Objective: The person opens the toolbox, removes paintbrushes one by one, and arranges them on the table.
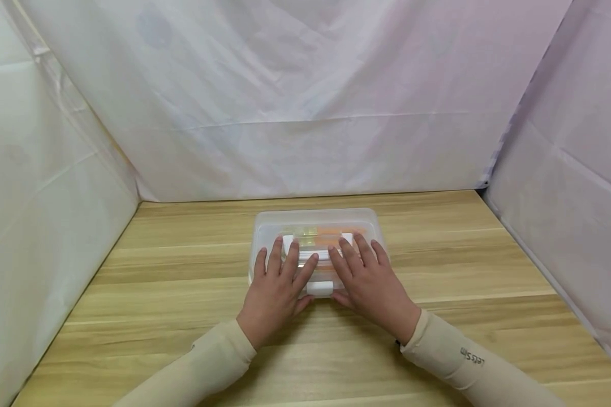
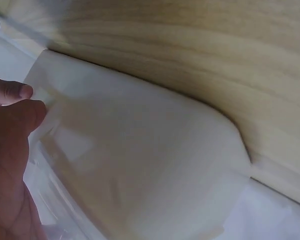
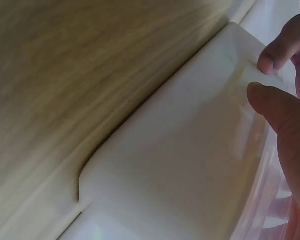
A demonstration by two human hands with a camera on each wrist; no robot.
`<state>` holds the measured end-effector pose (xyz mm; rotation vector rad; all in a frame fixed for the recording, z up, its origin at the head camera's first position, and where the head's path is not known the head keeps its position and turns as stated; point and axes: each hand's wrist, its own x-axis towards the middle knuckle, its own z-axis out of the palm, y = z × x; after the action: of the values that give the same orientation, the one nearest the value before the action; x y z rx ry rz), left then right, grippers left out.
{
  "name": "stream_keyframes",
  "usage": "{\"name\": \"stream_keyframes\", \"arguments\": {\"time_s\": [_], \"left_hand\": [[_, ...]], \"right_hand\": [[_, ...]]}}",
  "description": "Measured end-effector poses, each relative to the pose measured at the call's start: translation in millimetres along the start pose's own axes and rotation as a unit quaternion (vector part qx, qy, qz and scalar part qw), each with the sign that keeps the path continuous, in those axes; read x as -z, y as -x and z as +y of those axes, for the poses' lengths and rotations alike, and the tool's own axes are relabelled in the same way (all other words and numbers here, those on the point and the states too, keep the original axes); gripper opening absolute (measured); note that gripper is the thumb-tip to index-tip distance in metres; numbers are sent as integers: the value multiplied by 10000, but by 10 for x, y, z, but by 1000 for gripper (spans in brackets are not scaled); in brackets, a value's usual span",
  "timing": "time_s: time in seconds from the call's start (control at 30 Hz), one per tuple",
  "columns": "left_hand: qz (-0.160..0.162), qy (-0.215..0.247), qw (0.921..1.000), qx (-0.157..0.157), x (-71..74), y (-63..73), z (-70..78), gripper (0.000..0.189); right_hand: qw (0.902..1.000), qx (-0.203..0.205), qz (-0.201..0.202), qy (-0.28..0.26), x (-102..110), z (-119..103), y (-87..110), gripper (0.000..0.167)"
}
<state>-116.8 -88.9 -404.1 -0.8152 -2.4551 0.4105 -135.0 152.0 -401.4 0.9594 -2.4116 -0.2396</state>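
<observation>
Right hand (image 3: 292,132), thumb touching a translucent box (image 3: 175,150), left hand (image 3: 289,42) just beside, wood-grain tabletop (image 3: 65,75)

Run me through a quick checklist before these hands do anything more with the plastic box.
1. Plastic box resting on the wooden table: ok.
2. Left hand and right hand both on the box: ok, one toward each side.
3. White handle free of the hands: not ok, index fingers overlap it in the head view.
4. White front latch fully snapped: cannot tell, it sits at the near edge but its catch isn't readable.
5. Orange items inside: ok, they show through the top.
</observation>
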Motion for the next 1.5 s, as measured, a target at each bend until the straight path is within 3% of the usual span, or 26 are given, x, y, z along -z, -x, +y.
{"name": "stream_keyframes", "arguments": {"time_s": [0.27,0.53,0.83,1.2,1.5], "left_hand": [[12,22,10000,53,-4,-6,24,84],[570,-167,9977,324,-49,-28,77,89],[973,-185,9937,518,-97,-41,109,99],[891,-59,9946,528,-89,-66,133,94],[1049,131,9929,544,-103,-71,125,86]], "right_hand": [[9997,64,44,237,-11,-19,5,101],[9988,55,102,482,-34,-60,-21,104],[9972,77,216,715,-46,-113,-41,106],[9955,-38,467,822,-66,-122,-55,103],[9953,-64,524,810,-78,-137,-83,96]]}}
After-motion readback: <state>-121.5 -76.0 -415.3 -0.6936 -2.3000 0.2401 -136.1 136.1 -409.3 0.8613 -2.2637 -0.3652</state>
